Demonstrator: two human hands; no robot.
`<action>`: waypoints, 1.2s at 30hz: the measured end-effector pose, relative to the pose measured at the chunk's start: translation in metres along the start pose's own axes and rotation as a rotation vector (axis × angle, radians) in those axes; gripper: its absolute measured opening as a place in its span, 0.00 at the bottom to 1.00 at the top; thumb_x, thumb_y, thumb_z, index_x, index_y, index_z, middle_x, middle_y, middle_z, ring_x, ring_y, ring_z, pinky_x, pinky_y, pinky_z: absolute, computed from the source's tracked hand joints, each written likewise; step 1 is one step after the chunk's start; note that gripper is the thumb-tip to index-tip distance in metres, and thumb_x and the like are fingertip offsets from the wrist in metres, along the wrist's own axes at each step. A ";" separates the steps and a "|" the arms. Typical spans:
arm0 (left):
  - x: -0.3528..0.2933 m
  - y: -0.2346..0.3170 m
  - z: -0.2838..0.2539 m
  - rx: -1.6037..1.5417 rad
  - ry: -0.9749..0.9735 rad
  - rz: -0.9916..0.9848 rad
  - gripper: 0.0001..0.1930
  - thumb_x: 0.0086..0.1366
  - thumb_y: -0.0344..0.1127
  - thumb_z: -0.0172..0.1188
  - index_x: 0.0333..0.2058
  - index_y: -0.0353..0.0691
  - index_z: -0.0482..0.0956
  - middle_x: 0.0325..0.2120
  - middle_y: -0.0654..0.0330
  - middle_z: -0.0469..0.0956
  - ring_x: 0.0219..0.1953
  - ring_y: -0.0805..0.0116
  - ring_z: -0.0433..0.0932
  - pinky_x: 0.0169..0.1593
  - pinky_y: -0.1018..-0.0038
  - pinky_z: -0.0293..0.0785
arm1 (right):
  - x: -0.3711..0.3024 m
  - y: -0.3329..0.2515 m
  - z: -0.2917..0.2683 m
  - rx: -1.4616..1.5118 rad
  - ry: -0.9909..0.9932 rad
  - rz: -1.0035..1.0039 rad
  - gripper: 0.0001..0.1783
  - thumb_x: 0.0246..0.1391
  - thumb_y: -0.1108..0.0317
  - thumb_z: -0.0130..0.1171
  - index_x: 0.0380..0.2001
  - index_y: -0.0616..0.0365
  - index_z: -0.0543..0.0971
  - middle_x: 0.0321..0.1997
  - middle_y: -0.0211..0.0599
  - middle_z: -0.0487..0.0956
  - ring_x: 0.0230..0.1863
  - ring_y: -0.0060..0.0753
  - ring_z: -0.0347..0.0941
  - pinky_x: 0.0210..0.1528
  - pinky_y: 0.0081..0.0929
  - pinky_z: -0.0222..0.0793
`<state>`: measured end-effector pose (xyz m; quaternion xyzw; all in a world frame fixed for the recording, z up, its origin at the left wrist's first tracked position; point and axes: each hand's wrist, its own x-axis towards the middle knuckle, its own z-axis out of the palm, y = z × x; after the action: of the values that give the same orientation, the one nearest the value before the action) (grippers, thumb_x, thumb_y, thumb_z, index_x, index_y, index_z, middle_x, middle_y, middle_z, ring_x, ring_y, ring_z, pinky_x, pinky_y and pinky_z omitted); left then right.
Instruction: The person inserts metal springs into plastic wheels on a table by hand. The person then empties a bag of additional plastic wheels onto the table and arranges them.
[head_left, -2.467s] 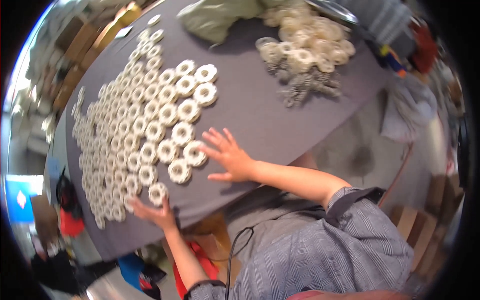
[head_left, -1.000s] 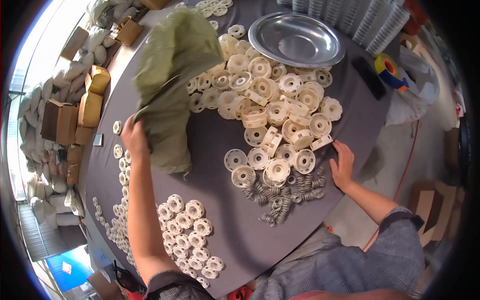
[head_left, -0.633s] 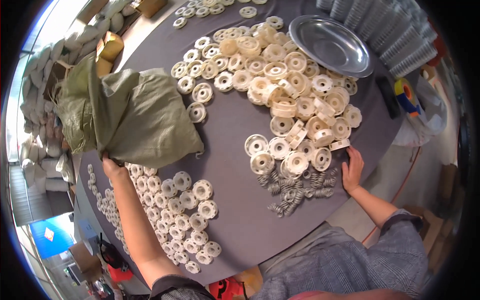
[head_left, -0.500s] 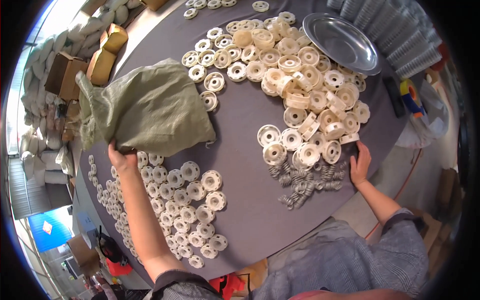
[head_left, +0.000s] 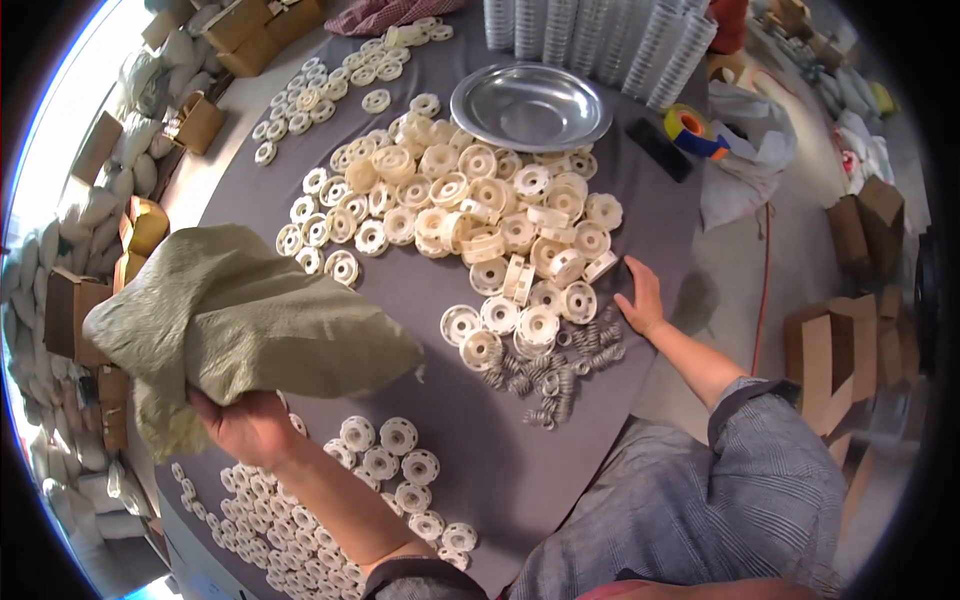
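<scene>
My left hand (head_left: 250,428) is closed on the gathered end of an olive-green woven sack (head_left: 270,320), holding it up over the left side of the table. The sack hangs slack and hides part of the tabletop. My right hand (head_left: 641,296) rests at the right edge of a heap of cream plastic wheel-like rings (head_left: 485,250), fingers stretched out and holding nothing. Close to it lies a small pile of grey metal springs (head_left: 550,385). Below the sack, many flatter white rings (head_left: 300,530) are spread in rows, partly covered by my left forearm.
A shiny metal bowl (head_left: 530,105) sits behind the heap, with stacks of clear round pieces (head_left: 590,40) beyond it. A black phone-like slab (head_left: 660,150) and a tape roll (head_left: 690,128) lie at the right edge. Cardboard boxes (head_left: 835,350) stand on the floor.
My view has swung to the right. My left hand has lifted the sack, which now bunches and folds over. The right hand stays beside the heap.
</scene>
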<state>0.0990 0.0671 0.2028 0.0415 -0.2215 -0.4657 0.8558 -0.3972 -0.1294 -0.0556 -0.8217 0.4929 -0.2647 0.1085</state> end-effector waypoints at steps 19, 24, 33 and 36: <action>0.072 -0.180 0.114 1.269 -0.360 0.191 0.21 0.56 0.21 0.56 0.51 0.31 0.68 0.49 0.51 0.73 0.51 0.59 0.72 0.55 0.67 0.66 | 0.358 -0.224 -0.174 1.380 -0.338 -0.082 0.24 0.57 0.56 0.53 0.52 0.61 0.71 0.49 0.40 0.75 0.48 0.32 0.71 0.51 0.34 0.68; 0.002 -0.148 0.037 1.542 -0.140 -0.141 0.15 0.56 0.21 0.53 0.44 0.34 0.74 0.48 0.52 0.74 0.54 0.60 0.70 0.58 0.68 0.62 | 0.464 -0.134 -0.151 0.975 -0.229 -0.172 0.21 0.50 0.68 0.53 0.50 0.60 0.72 0.47 0.43 0.76 0.47 0.37 0.73 0.50 0.34 0.68; -0.061 -0.116 -0.047 1.759 0.021 -0.354 0.07 0.58 0.23 0.54 0.35 0.35 0.77 0.41 0.53 0.77 0.46 0.58 0.75 0.50 0.71 0.69 | 0.401 0.013 -0.039 0.472 -0.100 -0.401 0.23 0.44 0.81 0.54 0.48 0.62 0.74 0.45 0.36 0.79 0.50 0.26 0.70 0.56 0.25 0.61; -0.063 -0.106 -0.095 1.869 0.075 -0.312 0.12 0.57 0.28 0.57 0.42 0.36 0.74 0.48 0.51 0.73 0.51 0.53 0.71 0.55 0.67 0.65 | 0.374 -0.001 -0.047 0.288 0.022 -0.294 0.30 0.42 0.78 0.53 0.54 0.61 0.67 0.56 0.41 0.70 0.59 0.35 0.64 0.61 0.29 0.56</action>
<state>0.0266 0.0457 0.0668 0.7540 -0.4689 -0.2072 0.4107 -0.2818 -0.4495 0.1069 -0.8580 0.3259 -0.3542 0.1796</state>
